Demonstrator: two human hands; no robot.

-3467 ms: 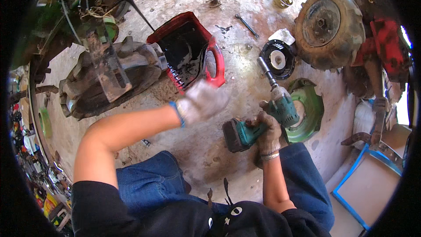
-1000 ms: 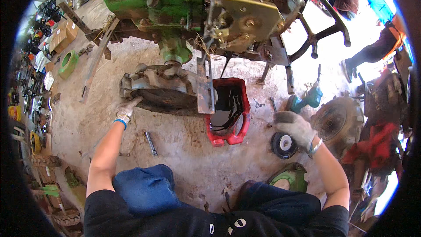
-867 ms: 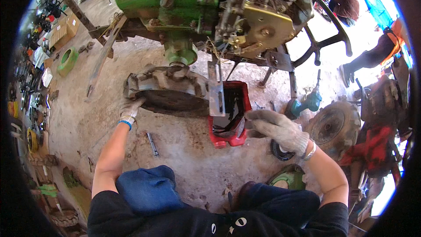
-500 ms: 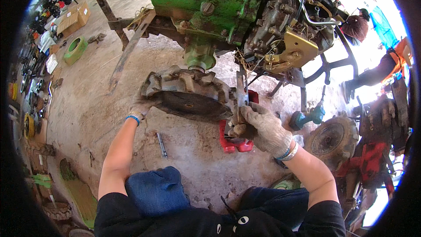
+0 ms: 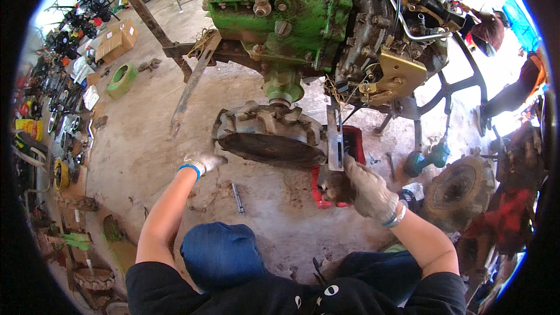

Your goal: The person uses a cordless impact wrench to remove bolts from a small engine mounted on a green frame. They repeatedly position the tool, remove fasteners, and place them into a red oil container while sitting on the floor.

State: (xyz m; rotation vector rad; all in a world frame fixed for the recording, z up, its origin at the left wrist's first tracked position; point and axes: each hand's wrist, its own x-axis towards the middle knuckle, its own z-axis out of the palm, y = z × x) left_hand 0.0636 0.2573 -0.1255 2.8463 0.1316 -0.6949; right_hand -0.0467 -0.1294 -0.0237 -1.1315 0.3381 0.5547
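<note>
A lugged tractor wheel (image 5: 269,135) lies tilted under the green gearbox housing (image 5: 291,23), joined to its green hub. My left hand (image 5: 204,162), in a pale glove, hovers just off the wheel's left lower side with fingers stretched out, holding nothing. At the wheel's right, a slotted metal bar (image 5: 335,140) hangs down from the machine. My right hand (image 5: 373,194), in a soiled knit glove, is closed at the bar's lower end. A dark brown shape there is hard to make out. Behind it lies a red tray-like case (image 5: 354,140).
A socket-like metal rod (image 5: 237,198) lies on the concrete before me. Right of me are a teal power tool (image 5: 429,157), another lugged wheel (image 5: 458,189) and a person's leg (image 5: 510,94). A green rim (image 5: 122,80) and a cardboard box (image 5: 116,41) stand far left.
My left hand has come away from the wheel's left edge toward me. The right hand stays at the slotted bar, slightly lower on it. The whole view has shifted a little.
</note>
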